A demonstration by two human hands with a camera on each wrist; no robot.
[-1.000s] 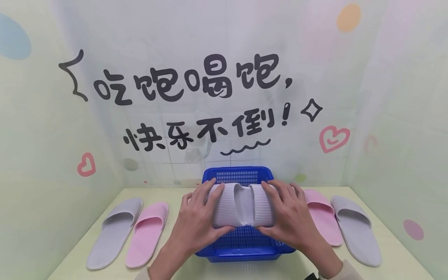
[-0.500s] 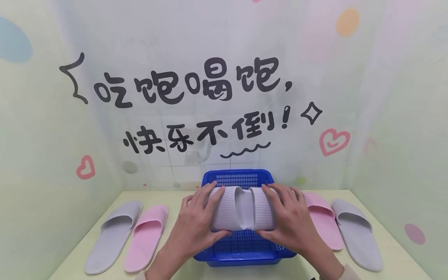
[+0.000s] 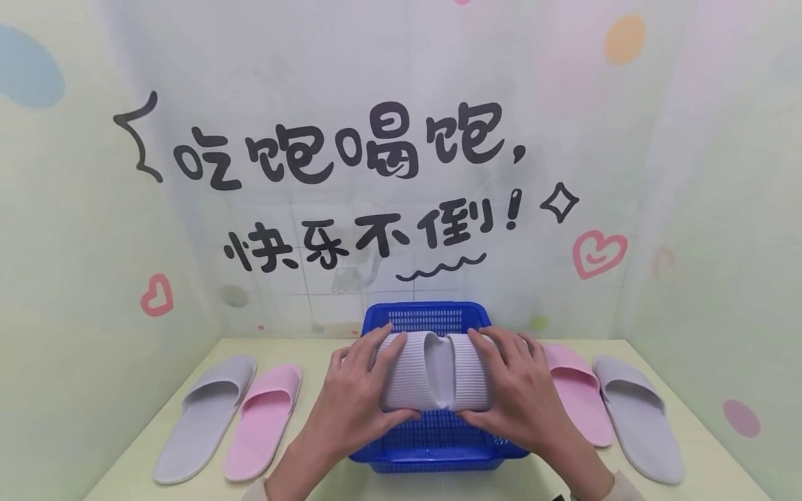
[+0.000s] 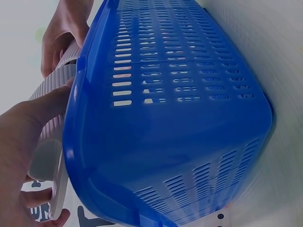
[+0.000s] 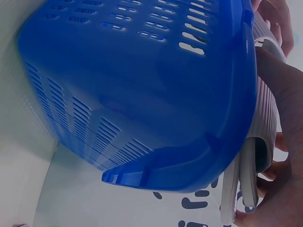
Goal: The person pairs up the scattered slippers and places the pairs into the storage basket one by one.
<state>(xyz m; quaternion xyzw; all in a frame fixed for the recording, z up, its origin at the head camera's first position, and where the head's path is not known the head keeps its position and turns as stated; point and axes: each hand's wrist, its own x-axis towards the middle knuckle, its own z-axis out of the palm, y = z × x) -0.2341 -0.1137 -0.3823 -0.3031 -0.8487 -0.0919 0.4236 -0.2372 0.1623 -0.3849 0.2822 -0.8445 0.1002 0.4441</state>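
Observation:
Both hands hold a pair of pale lavender slippers [image 3: 407, 372] with ribbed straps, lying crosswise above a blue basket [image 3: 438, 456]. My left hand [image 3: 354, 383] grips the left end, thumb below and fingers over the top. On the other end my right hand [image 3: 523, 383] has a similar grip. The ribbed strap [image 4: 49, 80] shows beside the basket's rim in the left wrist view. Two pale soles [image 5: 230, 191] lie close together in the right wrist view. The palms hide the slippers' outer ends.
On the table's left lie a grey slipper [image 3: 194, 435] and a pink slipper [image 3: 258, 435]. Another pink slipper [image 3: 585, 407] and grey slipper [image 3: 648, 438] lie at right. A printed curtain [image 3: 351, 76] hangs behind, with more curtain at both sides.
Both hands keep their grip on the slippers above the basket, nearly still. The head view has shifted only slightly.

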